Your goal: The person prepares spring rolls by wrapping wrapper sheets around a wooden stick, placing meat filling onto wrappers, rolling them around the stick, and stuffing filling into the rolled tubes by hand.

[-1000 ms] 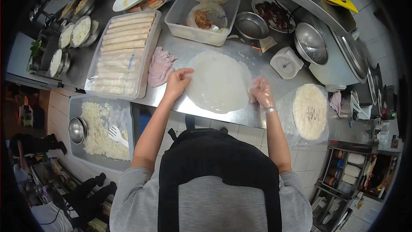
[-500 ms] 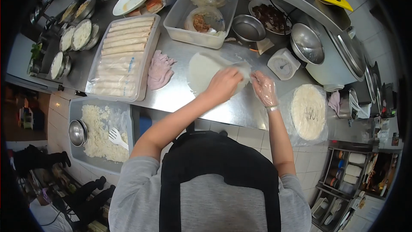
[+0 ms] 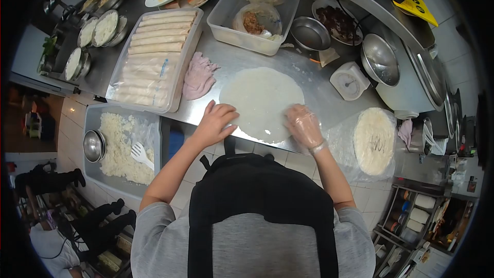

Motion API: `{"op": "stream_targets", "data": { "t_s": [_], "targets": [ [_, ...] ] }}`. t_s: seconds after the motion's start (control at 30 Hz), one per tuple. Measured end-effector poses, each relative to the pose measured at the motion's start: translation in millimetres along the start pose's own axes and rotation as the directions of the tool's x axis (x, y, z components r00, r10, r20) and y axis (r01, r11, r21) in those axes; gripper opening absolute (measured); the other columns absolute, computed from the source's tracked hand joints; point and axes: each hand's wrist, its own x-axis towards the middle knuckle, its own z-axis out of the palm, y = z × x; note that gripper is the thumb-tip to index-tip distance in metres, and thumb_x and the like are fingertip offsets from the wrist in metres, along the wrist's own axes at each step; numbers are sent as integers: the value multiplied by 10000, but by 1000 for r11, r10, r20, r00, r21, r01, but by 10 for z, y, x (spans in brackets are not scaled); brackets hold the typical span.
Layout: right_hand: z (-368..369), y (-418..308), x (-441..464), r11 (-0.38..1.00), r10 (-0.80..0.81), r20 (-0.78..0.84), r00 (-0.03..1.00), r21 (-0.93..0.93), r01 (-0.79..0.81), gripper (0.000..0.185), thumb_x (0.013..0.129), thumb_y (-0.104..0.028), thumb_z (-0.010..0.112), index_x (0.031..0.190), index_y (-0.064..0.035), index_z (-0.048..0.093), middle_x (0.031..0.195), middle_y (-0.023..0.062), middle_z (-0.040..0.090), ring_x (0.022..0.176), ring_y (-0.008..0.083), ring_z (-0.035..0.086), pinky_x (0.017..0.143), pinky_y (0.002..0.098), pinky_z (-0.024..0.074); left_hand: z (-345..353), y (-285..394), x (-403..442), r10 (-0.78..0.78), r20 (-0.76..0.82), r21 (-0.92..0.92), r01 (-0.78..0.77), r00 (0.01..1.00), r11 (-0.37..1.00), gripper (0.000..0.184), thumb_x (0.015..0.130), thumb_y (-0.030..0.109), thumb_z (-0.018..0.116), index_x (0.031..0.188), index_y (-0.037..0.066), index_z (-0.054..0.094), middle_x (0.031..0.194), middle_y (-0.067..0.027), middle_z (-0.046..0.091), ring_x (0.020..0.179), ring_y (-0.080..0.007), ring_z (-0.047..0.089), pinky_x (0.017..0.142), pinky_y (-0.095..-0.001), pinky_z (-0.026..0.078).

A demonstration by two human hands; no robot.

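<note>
"Round translucent sheet [image 3: 262,98] is laid flat on the steel counter [image 3: 226,56], at the centre of the frame. What could be spoiled from here?"

"The rim, most likely, in this judgement. The sheet looks thin and moist, so it could be torn if it were lifted by one small pinch while the rest was held down by cling."

"How are the fingers set?"

"The left hand [image 3: 216,123] is placed at the lower left rim, with bare fingers loosely bent and parted; nothing is seen to be gripped. The right hand [image 3: 304,125] is covered by a clear glove and is placed over the lower right rim, fingers bent downward. They are blurred, so whether the rim is pinched or only touched cannot be told."

"Could trouble be caused by the glove?"

"Possibly. If loose film were caught against the sheet, the rim could be dragged or creased. An uneven pull could be given too, since one hand is gloved and one is bare."

"And the surroundings?"

"The sheet's lower rim is set near the front of the counter, so it could be slid over that edge by a careless tug. To the upper left of the sheet, a pink cloth [image 3: 199,76] is bunched just beside it; lint could be picked up if the two were brought together."
</note>
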Motion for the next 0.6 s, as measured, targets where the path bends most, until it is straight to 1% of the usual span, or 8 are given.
{"op": "stream_targets", "data": {
  "t_s": [0.03,0.17,0.3,0.4,0.47,0.5,0.57,0.6],
  "targets": [
    [3,77,27,995,32,1,999,-90,-32,193,746,-106,611,931,-50,610,948,142,609,892,335,611,753,444,506,-12,-28,-1,-2,-2,3,2,1000,1000,353,835,273,651,1139,99,616,1183,-86,567,1173,-263,496,1085,-535,250],
    [-43,255,-65,994,88,-168,982,-51,-98,238,738,-118,653,973,-84,641,1013,119,630,966,347,601,798,452,507,55,-46,50,8,-22,-26,-9,1000,1000,373,827,268,657,1150,87,619,1183,-91,565,1168,-267,496,1081,-525,256],
    [-81,551,3,989,109,-177,978,-77,-124,232,742,-116,654,972,-89,648,1063,117,639,1005,350,599,818,447,510,188,97,180,44,-52,-35,-46,998,998,383,819,261,663,1150,75,618,1169,-92,569,1151,-274,498,1071,-510,268],
    [-206,649,193,986,105,-113,988,-114,-118,240,758,-141,657,988,-71,648,1062,135,647,1003,351,603,831,445,502,170,130,286,30,-39,-53,-32,999,998,380,820,254,664,1152,74,621,1159,-95,575,1141,-273,502,1058,-505,285],
    [-417,632,418,977,185,48,982,97,-189,209,800,-169,636,964,-40,655,1001,156,659,953,357,617,823,437,498,91,119,324,0,1,-98,0,1000,995,379,827,244,664,1167,79,620,1173,-103,576,1125,-283,522,1040,-474,322],
    [-523,590,595,981,173,40,984,84,-176,209,800,-169,636,964,-40,655,1001,156,659,953,357,617,823,437,498,53,93,328,2,-18,-95,-3,1000,996,379,827,244,664,1167,79,620,1173,-103,576,1125,-283,522,1040,-474,322],
    [-719,414,1065,979,96,-314,945,202,-32,209,836,-188,606,940,-15,659,948,169,666,909,364,626,806,425,498,-31,14,332,-42,-129,-235,10,991,972,381,839,235,657,1184,80,614,1172,-102,581,1115,-302,533,1011,-432,365],
    [-865,272,1304,968,98,-292,951,251,-23,213,846,-188,592,942,-9,656,949,172,665,904,367,628,803,415,500,-93,-23,342,-38,-214,-227,-12,976,974,327,847,202,651,1138,57,619,1130,-110,592,1045,-305,569,931,-397,434]
  ]
}}
